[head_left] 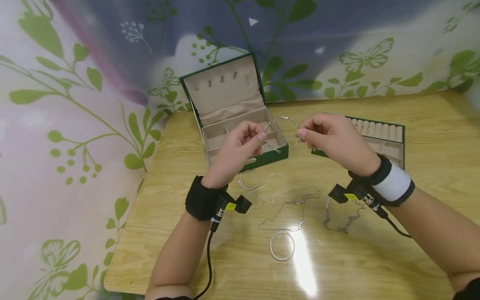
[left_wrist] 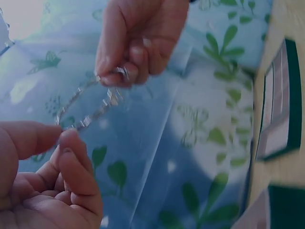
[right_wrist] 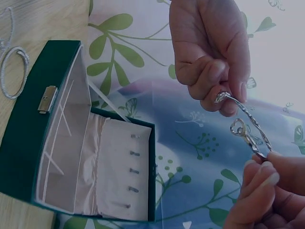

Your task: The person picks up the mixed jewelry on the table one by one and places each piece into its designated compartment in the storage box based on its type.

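Between both hands, above the jewelry box, is a silver open cuff bracelet point(head_left: 286, 118) with a twisted band. My left hand point(head_left: 240, 143) pinches one side of it between thumb and fingers. The other side is pinched by my right hand point(head_left: 335, 139). In the right wrist view the cuff bracelet point(right_wrist: 252, 119) shows a heart-shaped end and a gap between its two ends. The open green jewelry box point(head_left: 270, 157), with beige compartments and a raised lid, stands behind and below the left hand.
A green jewelry tray point(head_left: 403, 143) with ring rolls lies partly behind the right hand. Silver bangles point(head_left: 282, 246) and thin chain necklaces point(head_left: 279, 230) are spread over the wooden table point(head_left: 157, 233). A patterned wall covering point(head_left: 112, 83) borders the table at the left and back.
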`<control>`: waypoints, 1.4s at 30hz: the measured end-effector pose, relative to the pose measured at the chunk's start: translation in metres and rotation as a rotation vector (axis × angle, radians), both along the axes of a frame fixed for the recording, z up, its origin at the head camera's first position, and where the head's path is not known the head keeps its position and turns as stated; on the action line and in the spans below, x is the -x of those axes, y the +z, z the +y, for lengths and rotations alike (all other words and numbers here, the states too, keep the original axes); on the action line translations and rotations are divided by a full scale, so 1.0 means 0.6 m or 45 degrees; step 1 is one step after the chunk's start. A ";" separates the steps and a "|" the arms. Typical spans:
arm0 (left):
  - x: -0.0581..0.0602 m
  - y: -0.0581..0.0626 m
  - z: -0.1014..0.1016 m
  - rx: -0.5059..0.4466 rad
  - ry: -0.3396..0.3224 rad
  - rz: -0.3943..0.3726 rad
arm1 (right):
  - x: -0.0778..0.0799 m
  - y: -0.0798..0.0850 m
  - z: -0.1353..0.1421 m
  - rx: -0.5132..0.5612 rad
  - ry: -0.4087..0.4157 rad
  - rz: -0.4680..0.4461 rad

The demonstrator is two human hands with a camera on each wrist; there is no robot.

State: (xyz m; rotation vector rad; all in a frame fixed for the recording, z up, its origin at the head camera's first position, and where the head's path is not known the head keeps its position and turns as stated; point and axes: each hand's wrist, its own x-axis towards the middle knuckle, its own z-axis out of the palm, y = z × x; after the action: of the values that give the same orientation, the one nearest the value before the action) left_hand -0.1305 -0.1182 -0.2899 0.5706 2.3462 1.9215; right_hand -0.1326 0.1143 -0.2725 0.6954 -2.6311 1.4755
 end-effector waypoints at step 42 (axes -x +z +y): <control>0.080 -0.207 -0.148 0.191 0.809 -0.506 | 0.443 -0.220 -0.388 -0.752 0.368 0.017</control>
State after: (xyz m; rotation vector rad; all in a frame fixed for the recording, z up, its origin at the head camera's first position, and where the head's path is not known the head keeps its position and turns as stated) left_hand -0.1786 -0.2071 -0.4141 -0.5897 2.5316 1.7859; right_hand -0.3983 -0.1182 -0.4047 1.1562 -3.0693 0.6958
